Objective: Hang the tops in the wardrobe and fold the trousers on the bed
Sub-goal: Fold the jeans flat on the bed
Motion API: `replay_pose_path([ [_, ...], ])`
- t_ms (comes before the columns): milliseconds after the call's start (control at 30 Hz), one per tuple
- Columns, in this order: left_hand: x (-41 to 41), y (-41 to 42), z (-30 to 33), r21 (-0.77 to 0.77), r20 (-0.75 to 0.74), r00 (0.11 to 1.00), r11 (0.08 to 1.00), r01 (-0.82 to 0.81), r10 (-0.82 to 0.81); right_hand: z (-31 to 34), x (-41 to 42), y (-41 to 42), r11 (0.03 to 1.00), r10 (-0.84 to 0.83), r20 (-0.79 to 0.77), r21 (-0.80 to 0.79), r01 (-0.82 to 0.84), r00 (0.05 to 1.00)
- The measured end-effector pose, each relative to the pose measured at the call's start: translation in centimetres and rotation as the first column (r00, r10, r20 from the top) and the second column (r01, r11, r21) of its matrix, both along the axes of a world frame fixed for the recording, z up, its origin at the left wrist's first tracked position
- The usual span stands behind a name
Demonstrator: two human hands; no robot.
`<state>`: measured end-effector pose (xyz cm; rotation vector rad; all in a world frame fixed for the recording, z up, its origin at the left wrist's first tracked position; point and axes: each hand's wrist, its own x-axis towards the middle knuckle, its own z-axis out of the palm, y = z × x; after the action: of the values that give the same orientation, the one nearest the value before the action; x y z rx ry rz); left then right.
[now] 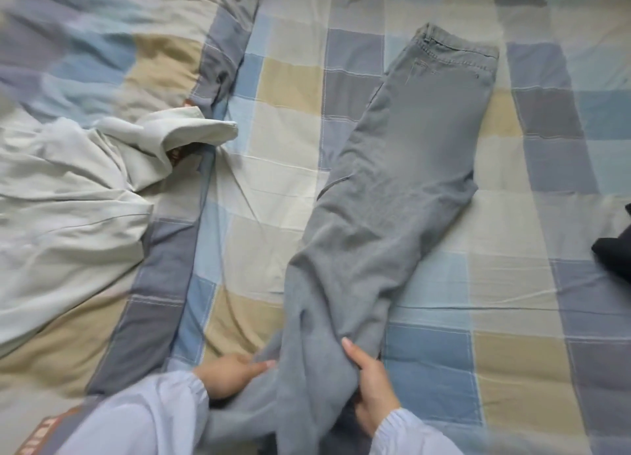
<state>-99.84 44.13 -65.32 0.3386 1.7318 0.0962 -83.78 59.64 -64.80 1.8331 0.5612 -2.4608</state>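
**Both hands gripping the near end of the grey trousers**

The person's two arms are reaching forward from the near edge, both in pale blue sleeves (136,417). The left hand (228,372) is lying low on the left of the cloth, thumb pointing right; the right hand (372,396) is coming in from the right, thumb raised along the fabric.

One pair of grey trousers (392,181) is lying lengthwise on the checked bed sheet (512,283), waistband at the far end, legs stacked and bunching at the near end. One pale crumpled top (68,188) is resting at the left on a checked duvet (102,44). One dark garment (614,246) is showing at the right edge.

Each hand is curling its fingers round the bunched trouser legs, pinching the cloth between thumb and fingers
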Motion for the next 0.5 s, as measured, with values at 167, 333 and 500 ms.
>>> replay_pose_path([
  [167, 10.3, 0.8, 1.2, 0.146, 0.238, 0.939, 0.946, -0.289, 0.25, 3.7, 5.4, 4.3, 0.963, 0.084, 0.107, 0.247, -0.108, 0.991],
  [333, 13.6, -3.9, 0.5, 0.066, -0.253, 0.82, 0.855, -0.514, 0.513, 2.0, 13.2, 5.1, 0.805, 0.28, 0.401, 0.397, -0.441, 0.872],
  [500, 11.3, -9.2, 0.4, 0.082, -0.422, 0.804, 0.901, -0.426, 0.418, 2.9, 14.7, 3.7, 0.805, 0.327, 0.503, 0.295, -0.515, 0.8],
])
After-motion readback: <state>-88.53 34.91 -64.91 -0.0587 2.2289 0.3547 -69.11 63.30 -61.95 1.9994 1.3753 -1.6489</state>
